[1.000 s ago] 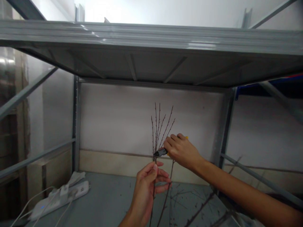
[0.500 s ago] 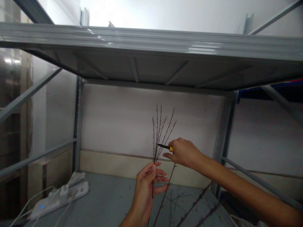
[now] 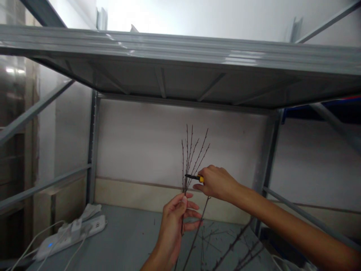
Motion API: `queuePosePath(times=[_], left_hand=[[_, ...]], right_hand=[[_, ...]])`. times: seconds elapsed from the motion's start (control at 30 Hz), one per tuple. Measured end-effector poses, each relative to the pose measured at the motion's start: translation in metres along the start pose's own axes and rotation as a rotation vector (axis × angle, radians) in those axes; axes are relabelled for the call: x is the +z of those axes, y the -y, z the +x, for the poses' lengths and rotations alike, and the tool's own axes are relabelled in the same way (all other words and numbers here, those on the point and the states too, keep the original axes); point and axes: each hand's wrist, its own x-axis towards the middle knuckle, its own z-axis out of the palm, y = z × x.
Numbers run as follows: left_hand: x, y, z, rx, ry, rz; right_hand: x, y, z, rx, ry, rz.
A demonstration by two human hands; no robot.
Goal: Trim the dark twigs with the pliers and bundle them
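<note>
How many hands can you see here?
2. The left hand is low in the middle, holding a bare twig upright. The right hand reaches in from the right, holding a yellow-handled cutter beside the twig. No others are visible.

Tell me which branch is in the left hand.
The upright branch with thin forked tips, gripped in the left hand, the cutter in the right hand beside it. The other branches lie low on the shelf.
</note>
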Motion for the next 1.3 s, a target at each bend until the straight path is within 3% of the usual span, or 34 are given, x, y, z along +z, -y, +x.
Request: queuePosePath(times=[0.77,1.3], left_hand=[[-0.004,-0.001,-0.002,0.003,0.01,0.007],[-0.004,0.0,-0.005,-0.004,0.022,0.002]], right_hand=[[-0.002,0.009,0.005,-0.027,0.004,-0.013],[0.008,0.013,0.011,-0.024,-0.002,0.039]])
